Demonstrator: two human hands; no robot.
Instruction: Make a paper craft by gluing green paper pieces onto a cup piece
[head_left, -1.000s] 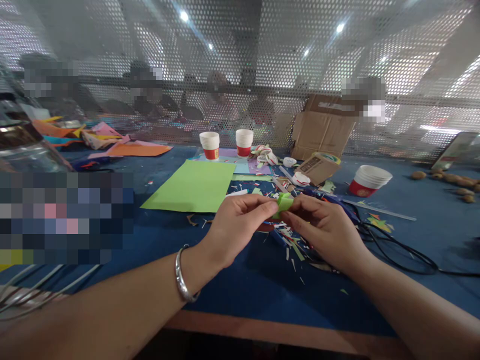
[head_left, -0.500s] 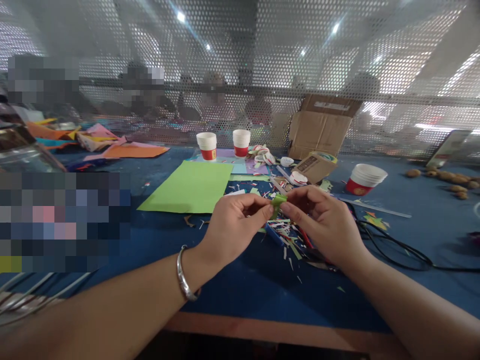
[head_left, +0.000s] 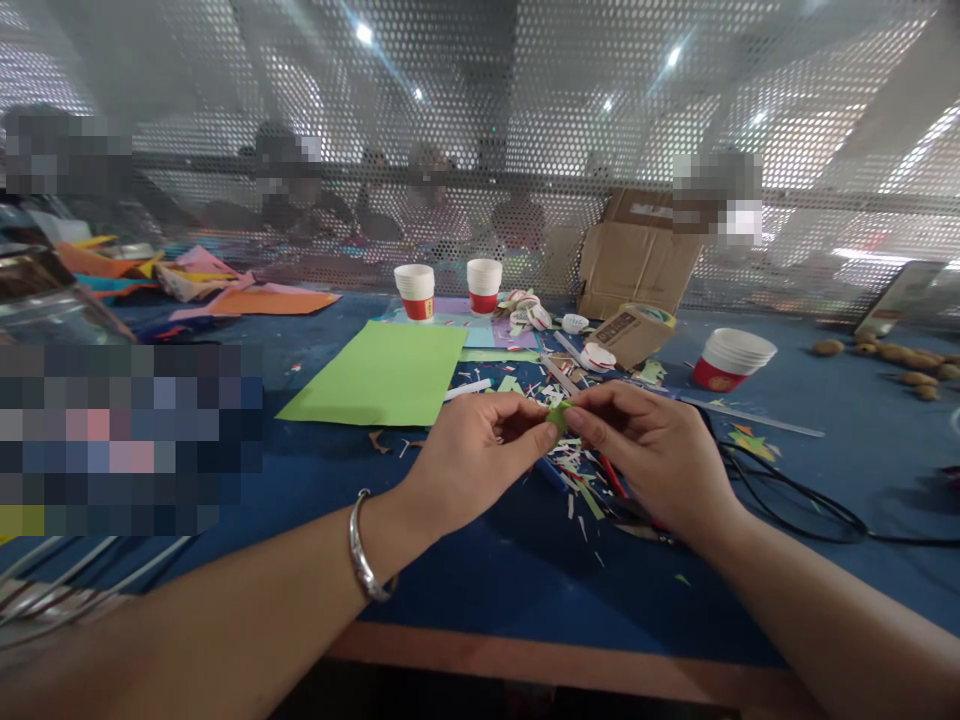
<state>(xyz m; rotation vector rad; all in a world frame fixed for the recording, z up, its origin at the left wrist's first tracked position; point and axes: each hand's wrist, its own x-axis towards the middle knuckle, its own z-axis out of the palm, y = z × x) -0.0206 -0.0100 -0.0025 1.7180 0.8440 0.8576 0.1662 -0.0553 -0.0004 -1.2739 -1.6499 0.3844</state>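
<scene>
My left hand (head_left: 472,455) and my right hand (head_left: 652,450) meet above the blue table (head_left: 300,480). Between their fingertips they pinch a small folded piece of green paper (head_left: 559,415), mostly hidden by the fingers. A silver bangle (head_left: 364,550) sits on my left wrist. Under the hands lies a litter of paper scraps (head_left: 581,480) and a red pen-like thing (head_left: 611,478).
A green paper sheet (head_left: 382,372) lies beyond my left hand. Farther back stand two red-and-white paper cups (head_left: 416,292), a stack of cups (head_left: 731,358), a cardboard box (head_left: 637,255), a metal ruler (head_left: 750,415) and a black cable (head_left: 795,495). Other people sit behind a perforated screen.
Both hands stay together over the scraps. The green paper is pinched tighter and shows less than a second ago.
</scene>
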